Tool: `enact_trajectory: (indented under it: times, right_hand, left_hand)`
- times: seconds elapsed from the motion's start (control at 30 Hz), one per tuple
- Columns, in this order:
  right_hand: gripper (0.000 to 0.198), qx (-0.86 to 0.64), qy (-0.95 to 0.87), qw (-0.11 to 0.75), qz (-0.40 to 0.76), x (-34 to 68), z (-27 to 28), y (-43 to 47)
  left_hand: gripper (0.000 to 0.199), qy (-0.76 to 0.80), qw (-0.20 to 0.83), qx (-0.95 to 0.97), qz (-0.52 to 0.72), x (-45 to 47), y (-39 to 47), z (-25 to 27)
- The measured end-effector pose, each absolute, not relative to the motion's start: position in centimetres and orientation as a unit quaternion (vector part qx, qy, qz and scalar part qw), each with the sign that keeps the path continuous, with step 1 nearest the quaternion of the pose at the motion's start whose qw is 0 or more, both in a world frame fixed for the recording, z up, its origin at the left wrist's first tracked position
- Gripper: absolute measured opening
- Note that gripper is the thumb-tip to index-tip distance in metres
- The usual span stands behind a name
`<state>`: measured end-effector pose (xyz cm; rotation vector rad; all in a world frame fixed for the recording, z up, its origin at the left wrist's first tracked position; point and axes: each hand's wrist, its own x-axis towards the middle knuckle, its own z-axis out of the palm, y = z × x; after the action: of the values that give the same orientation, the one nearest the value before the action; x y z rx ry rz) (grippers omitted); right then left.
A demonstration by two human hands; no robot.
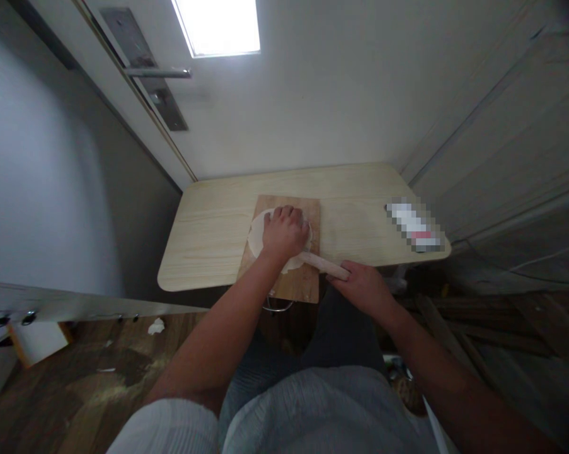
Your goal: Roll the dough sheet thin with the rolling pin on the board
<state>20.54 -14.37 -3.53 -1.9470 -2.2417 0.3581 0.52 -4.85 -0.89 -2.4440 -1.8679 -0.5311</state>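
Observation:
A flat, pale round of dough (257,238) lies on a wooden cutting board (307,287). Across its near right part runs a light wooden rolling pin (324,265), tilted from the middle of the dough down to the right. My left hand (287,232) is palm down over the dough, fingers bent, closed over the pin's far end; that end is hidden beneath the palm. The pin's near end sits in my right hand (362,287), whose fingers wrap round it just past the table's front edge.
The board overhangs the front of a pale wooden table (208,221). A blurred-out flat object (414,224) lies at the table's right end. Behind stands a white door with a metal handle (159,73). A crumpled white scrap (156,326) is on the floor at left.

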Motion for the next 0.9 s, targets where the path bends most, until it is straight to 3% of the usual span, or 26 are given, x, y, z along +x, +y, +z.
enact_trajectory:
  times: [0.9]
  right_hand:
    - [0.038, -0.635, -0.743, 0.12, 0.174, 21.5, -3.0, -13.4]
  left_hand:
    - [0.035, -0.615, 0.007, -0.77, -0.168, 2.3, -1.9, -0.7]
